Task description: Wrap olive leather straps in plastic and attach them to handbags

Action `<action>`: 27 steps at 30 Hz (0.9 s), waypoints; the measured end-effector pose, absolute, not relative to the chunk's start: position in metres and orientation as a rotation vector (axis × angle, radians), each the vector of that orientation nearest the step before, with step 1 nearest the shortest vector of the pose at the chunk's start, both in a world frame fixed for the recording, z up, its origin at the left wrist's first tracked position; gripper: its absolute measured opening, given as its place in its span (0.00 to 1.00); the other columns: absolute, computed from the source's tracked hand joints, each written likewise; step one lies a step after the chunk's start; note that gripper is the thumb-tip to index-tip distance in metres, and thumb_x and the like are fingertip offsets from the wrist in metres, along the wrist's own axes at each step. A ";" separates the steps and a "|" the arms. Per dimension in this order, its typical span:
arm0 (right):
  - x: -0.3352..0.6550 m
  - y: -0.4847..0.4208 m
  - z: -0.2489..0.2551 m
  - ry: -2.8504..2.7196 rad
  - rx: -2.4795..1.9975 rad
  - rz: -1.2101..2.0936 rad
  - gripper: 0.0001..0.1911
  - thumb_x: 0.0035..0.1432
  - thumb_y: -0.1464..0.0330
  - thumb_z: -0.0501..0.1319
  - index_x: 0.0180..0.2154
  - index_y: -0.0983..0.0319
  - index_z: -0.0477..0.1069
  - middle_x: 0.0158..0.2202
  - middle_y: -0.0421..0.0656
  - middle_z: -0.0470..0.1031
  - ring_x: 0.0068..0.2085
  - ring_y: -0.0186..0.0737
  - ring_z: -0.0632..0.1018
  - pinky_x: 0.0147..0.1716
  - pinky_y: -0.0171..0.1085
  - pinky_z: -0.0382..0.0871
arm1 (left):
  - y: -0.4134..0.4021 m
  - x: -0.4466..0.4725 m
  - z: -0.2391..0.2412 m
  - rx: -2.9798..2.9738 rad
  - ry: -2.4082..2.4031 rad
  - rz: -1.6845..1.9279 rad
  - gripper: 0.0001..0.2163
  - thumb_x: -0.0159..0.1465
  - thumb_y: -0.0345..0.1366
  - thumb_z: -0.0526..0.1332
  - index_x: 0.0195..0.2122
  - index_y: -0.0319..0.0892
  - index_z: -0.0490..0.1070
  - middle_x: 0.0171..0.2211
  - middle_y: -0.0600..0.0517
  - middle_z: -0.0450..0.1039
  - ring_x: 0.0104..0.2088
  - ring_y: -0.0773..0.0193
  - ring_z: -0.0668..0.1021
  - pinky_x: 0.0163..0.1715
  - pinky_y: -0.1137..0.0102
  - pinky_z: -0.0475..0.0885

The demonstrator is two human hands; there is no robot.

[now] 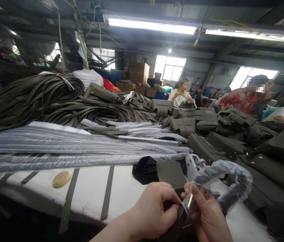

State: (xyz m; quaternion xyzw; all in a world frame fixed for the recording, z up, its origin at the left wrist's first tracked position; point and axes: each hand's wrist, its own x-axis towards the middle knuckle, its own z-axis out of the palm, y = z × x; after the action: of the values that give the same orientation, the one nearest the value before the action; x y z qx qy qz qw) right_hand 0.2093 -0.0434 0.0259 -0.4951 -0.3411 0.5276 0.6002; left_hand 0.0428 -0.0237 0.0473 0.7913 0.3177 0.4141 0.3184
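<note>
My left hand (pixel 152 210) is closed in a pinch at the bottom middle, gripping the end of a dark strap (pixel 179 218). My right hand (pixel 207 215) is closed beside it, thumb pressed on the same strap's end where a small shiny metal piece shows. The strap arches up and right inside crinkled clear plastic wrap (pixel 222 174). Both hands touch at the strap's end, above the white table (pixel 91 191).
Loose olive straps (pixel 108 191) and a round tan disc (pixel 61 178) lie on the table. Plastic-wrapped strap bundles (pixel 68 148) lie behind, coiled straps (pixel 31 97) far left. Several olive bags (pixel 207 121) cover the right side. Other people sit at the far right.
</note>
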 end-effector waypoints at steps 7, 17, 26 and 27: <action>0.212 -0.047 0.034 -1.252 -1.226 1.213 0.21 0.55 0.51 0.65 0.41 0.61 0.74 0.37 0.47 0.80 0.39 0.49 0.80 0.41 0.43 0.76 | -0.016 0.032 0.043 1.951 0.904 1.075 0.09 0.56 0.24 0.60 0.28 0.40 0.80 0.23 0.54 0.73 0.25 0.68 0.73 0.26 0.74 0.63; 0.187 -0.051 0.011 -1.940 -1.276 1.030 0.30 0.68 0.51 0.47 0.26 0.64 0.73 0.26 0.43 0.74 0.28 0.39 0.73 0.29 0.33 0.69 | 0.002 0.023 0.026 2.029 0.847 1.093 0.11 0.53 0.21 0.58 0.27 0.41 0.79 0.24 0.54 0.70 0.25 0.68 0.72 0.25 0.75 0.63; 0.190 -0.048 0.009 -1.828 -1.344 0.991 0.29 0.65 0.50 0.51 0.24 0.64 0.73 0.24 0.42 0.74 0.28 0.40 0.73 0.28 0.33 0.68 | -0.007 0.010 0.026 2.045 0.866 1.044 0.11 0.56 0.21 0.58 0.30 0.40 0.78 0.28 0.52 0.74 0.28 0.67 0.74 0.28 0.75 0.67; 0.190 -0.050 0.010 -1.854 -1.347 0.981 0.27 0.64 0.50 0.54 0.25 0.64 0.74 0.25 0.43 0.75 0.28 0.41 0.74 0.29 0.34 0.69 | -0.008 0.009 0.029 2.040 0.881 1.034 0.11 0.57 0.22 0.59 0.34 0.40 0.79 0.32 0.50 0.76 0.30 0.66 0.75 0.29 0.74 0.68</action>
State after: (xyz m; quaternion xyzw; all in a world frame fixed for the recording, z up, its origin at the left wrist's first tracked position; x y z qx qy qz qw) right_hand 0.1900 -0.0498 0.0099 -0.5123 -0.7049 0.3730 0.3187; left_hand 0.0094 -0.0077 0.0289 0.7832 0.3381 0.3970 0.3386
